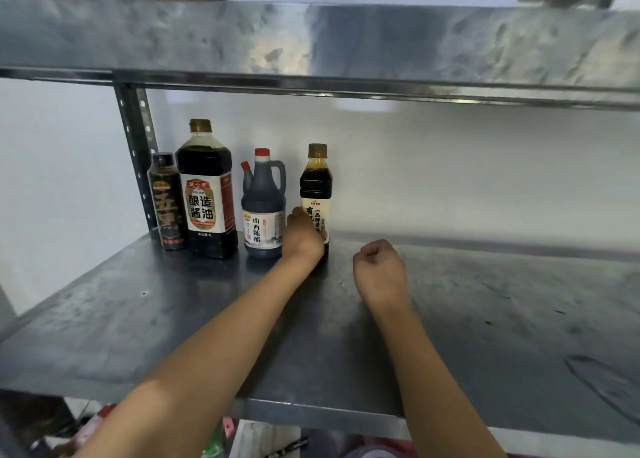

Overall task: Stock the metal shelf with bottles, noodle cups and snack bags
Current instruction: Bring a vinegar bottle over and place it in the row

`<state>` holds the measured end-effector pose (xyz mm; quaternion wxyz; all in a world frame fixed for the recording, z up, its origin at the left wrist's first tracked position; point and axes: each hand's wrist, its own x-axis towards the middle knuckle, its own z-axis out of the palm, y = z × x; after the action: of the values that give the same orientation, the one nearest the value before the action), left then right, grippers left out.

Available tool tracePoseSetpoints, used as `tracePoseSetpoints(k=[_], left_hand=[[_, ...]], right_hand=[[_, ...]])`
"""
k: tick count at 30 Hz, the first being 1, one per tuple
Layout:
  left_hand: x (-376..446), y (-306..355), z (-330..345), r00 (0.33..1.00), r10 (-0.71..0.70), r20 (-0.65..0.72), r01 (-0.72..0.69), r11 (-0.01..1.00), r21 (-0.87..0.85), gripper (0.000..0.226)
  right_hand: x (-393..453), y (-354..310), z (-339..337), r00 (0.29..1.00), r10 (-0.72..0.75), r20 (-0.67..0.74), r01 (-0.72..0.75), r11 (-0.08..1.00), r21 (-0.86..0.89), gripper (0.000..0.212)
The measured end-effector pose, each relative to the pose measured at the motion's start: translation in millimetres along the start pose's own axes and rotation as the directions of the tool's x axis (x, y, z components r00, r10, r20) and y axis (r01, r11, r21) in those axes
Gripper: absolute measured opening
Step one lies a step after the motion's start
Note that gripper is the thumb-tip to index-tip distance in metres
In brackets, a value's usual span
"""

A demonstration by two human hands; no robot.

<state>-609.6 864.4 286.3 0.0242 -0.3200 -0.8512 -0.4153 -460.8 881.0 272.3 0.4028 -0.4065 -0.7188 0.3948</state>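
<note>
1. Metal shelf (145, 319): a grey, mottled steel board is filling the lower view, with a second board (311, 38) running above it and a perforated upright post (136, 156) standing at the back left corner.
2. Four bottles are standing upright in a row at the back left of the shelf, against the pale wall: a small dark bottle (168, 203) with a black cap beside the post; a tall soy sauce bottle (207, 187) with a gold cap and white-and-red label, touching or nearly touching it; a jug-shaped vinegar bottle (263, 205) with a handle and red cap; and a slim gold-capped bottle (315, 187) with a cream label, farthest right.
3. Left hand (304, 236): the arm is reaching forward across the shelf, and the hand is wrapping around the lower part of the slim gold-capped bottle, covering its base; the back of the hand is lying just beside the vinegar bottle.
4. Right hand (379, 267): it is curling into a loose fist and holding nothing, near the slim bottle but apart from it; whether it is resting on the shelf surface cannot be told.
5. Below the shelf's front edge, blurred colourful packages (104, 419) are showing; their kind cannot be told.
</note>
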Motion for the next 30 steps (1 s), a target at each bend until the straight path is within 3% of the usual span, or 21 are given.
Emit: tracePoseSetpoints(k=[3, 7, 13, 18, 24, 27, 30], left_hand=[[-23.4, -1.4, -9.8, 0.996, 0.030, 0.086, -0.044, 0.984, 0.170, 0.056], [-78.4, -11.1, -24.1, 0.936, 0.319, 0.150, -0.350, 0.895, 0.278, 0.064], [-135.7, -20.6, -45.9, 0.822, 0.525, 0.222, -0.566, 0.796, 0.215, 0.068], [-185.8, -27.0, -60.8, 0.708, 0.657, 0.261, -0.700, 0.703, 0.128, 0.074], [-261.9, -45.9, -45.7, 0.448, 0.891, 0.078, -0.890, 0.453, -0.055, 0.055], [-308.4, -45.1, -38.9, 0.307, 0.947, 0.091, -0.944, 0.315, -0.097, 0.055], [-365.9, -38.3, -38.8, 0.182, 0.974, 0.137, -0.958, 0.207, -0.197, 0.057]], right_hand=[[-1.6, 4.3, -4.5, 0.999, -0.028, 0.031, 0.030, 0.998, -0.063, 0.020], [-17.6, 7.3, -14.4, 0.997, -0.074, -0.031, 0.071, 0.993, -0.093, 0.025], [-82.9, 6.0, -29.9, 0.958, -0.174, -0.227, 0.147, 0.981, -0.128, 0.032], [-162.1, 5.5, -48.6, 0.890, -0.242, -0.386, 0.148, 0.955, -0.257, 0.040], [-264.5, 17.5, -76.6, 0.811, -0.211, -0.546, -0.032, 0.915, -0.402, 0.045], [-330.2, 30.3, -95.6, 0.781, -0.157, -0.605, -0.156, 0.888, -0.432, 0.047], [-401.6, 39.1, -115.0, 0.750, -0.119, -0.650, -0.340, 0.774, -0.534, 0.046]])
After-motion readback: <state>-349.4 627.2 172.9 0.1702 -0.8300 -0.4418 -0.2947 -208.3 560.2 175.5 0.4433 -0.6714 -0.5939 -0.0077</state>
